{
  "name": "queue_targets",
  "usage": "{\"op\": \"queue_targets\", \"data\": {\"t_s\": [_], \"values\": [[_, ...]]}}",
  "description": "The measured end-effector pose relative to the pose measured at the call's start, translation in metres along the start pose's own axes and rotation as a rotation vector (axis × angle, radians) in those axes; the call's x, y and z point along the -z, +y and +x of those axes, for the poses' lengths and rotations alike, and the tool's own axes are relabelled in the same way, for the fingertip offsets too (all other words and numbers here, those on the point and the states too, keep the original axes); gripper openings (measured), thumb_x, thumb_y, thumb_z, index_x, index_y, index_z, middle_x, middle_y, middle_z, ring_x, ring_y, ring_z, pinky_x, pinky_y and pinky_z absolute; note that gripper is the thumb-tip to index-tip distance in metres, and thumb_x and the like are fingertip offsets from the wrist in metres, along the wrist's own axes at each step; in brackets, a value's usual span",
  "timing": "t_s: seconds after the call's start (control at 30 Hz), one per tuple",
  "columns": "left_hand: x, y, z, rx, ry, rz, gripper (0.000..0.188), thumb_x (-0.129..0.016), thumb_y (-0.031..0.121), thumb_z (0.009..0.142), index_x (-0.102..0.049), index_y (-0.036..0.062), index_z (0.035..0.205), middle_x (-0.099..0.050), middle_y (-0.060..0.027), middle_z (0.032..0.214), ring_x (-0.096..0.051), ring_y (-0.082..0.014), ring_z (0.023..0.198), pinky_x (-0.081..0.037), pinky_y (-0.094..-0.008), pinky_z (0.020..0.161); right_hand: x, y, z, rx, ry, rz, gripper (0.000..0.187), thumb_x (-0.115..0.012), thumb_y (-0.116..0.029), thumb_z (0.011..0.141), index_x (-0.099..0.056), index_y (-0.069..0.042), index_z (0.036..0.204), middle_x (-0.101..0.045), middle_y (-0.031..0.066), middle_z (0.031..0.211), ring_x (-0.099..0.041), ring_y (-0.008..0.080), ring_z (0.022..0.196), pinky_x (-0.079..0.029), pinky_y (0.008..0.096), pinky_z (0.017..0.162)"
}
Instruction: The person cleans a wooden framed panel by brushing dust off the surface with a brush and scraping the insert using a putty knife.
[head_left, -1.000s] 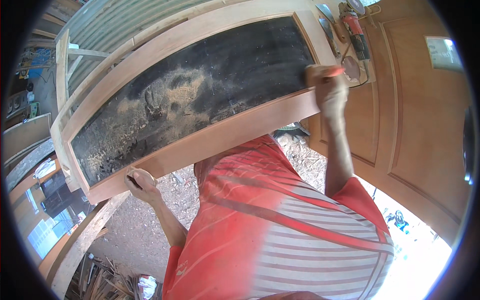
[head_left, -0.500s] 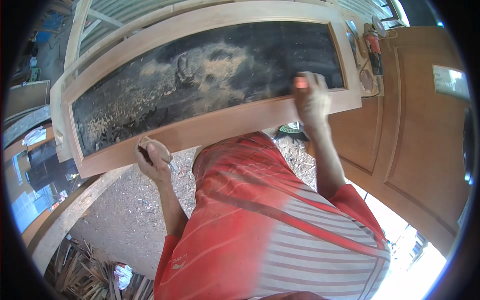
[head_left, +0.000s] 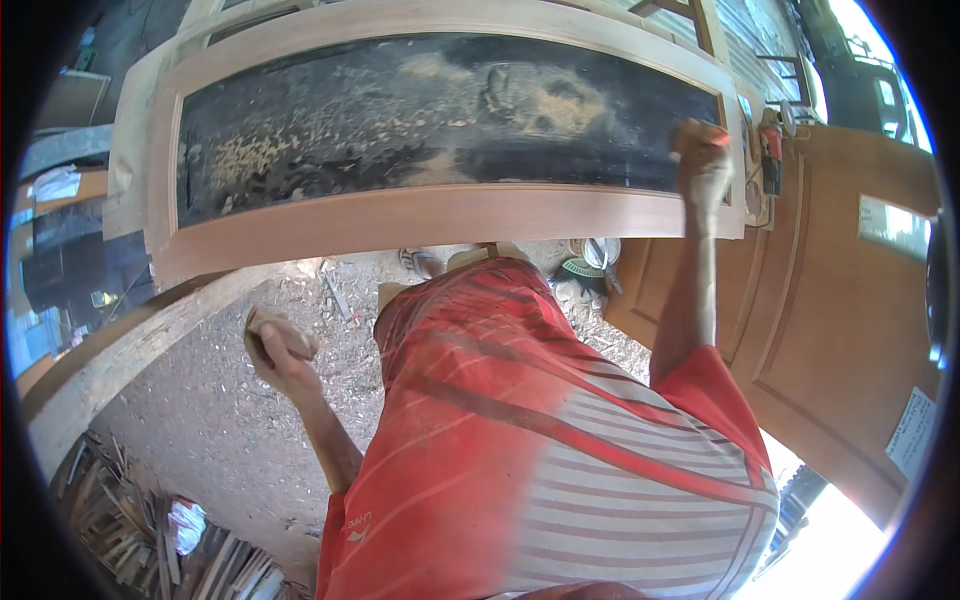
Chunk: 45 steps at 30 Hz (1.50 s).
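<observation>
A framed wooden door panel [head_left: 330, 222] lies before me, its recessed black face [head_left: 420, 150] strewn with pale sawdust. My left hand [head_left: 283, 358] is closed on a folded tan piece [head_left: 291, 333] that looks like sandpaper, held off the near edge of the frame. Over the right end of the panel is my right hand [head_left: 703, 172], fingers curled round a small orange-red thing [head_left: 716, 137]. Blur hides what kind of thing it is, and I cannot tell whether it touches the wood.
At the right, a brown panelled door [head_left: 830, 300] stands by the work. An angle grinder [head_left: 771, 150] lies past the panel's right end. A wooden beam [head_left: 130, 350] runs at the left, with a heap of wood scraps [head_left: 150, 520] below. A green-rimmed brush-like thing [head_left: 583, 270] is on the floor.
My left hand has come away from the frame's near edge, down and to the left, still holding the folded piece. My right hand has shifted toward the panel's right end. The view has also turned.
</observation>
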<state>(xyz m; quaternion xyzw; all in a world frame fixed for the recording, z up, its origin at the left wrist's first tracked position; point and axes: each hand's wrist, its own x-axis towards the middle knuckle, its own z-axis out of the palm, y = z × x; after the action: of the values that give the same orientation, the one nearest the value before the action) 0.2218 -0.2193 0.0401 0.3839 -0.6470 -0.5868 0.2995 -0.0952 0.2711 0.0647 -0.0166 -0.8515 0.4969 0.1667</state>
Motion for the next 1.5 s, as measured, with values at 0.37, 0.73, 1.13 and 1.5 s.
{"op": "queue_targets", "data": {"t_s": [0.37,0.73,1.13,1.5], "values": [[0.021,-0.026,0.042,-0.034,-0.069,0.028,0.037,-0.057,0.037,0.106,-0.059,0.0020,0.117,-0.060,-0.0072,0.096,-0.057,-0.0142,0.072,-0.046,-0.0292,0.056,-0.195,-0.107,-0.081,0.466,-0.313,-0.416,0.015,-0.066,-0.016,0.088,-0.071,-0.004,0.094,-0.071,0.0212,0.088,-0.072,0.0369,0.075,-0.059,0.0471,0.065],[0.065,-0.024,0.019,0.064,0.283,0.048,0.033,-0.060,0.040,0.104,-0.055,0.0084,0.095,-0.044,0.0023,0.073,-0.039,-0.0094,0.058,-0.033,-0.0262,0.050,-0.027,0.035,0.064,0.000,0.049,-0.748,0.041,-0.057,-0.045,0.097,-0.078,-0.009,0.091,-0.073,0.0195,0.079,-0.074,0.0326,0.077,-0.055,0.0433,0.070],[-0.010,0.001,0.049,-0.081,0.072,0.111,0.050,-0.062,0.040,0.105,-0.057,-0.0042,0.126,-0.060,-0.0093,0.104,-0.059,-0.0186,0.090,-0.051,-0.0351,0.079,-0.171,-0.145,-0.015,0.095,-0.429,-0.312,0.033,-0.060,-0.028,0.098,-0.067,-0.002,0.078,-0.065,0.0248,0.070,-0.070,0.0346,0.069,-0.055,0.0454,0.064],[-0.011,0.007,0.017,0.006,0.147,0.241,0.047,-0.059,0.043,0.104,-0.059,-0.0026,0.118,-0.061,-0.0105,0.102,-0.058,-0.0196,0.092,-0.049,-0.0372,0.080,-0.162,-0.037,0.026,0.301,-0.237,-0.829,0.025,-0.061,-0.031,0.097,-0.073,-0.013,0.082,-0.072,0.0086,0.074,-0.071,0.0294,0.062,-0.057,0.0440,0.054]]}}
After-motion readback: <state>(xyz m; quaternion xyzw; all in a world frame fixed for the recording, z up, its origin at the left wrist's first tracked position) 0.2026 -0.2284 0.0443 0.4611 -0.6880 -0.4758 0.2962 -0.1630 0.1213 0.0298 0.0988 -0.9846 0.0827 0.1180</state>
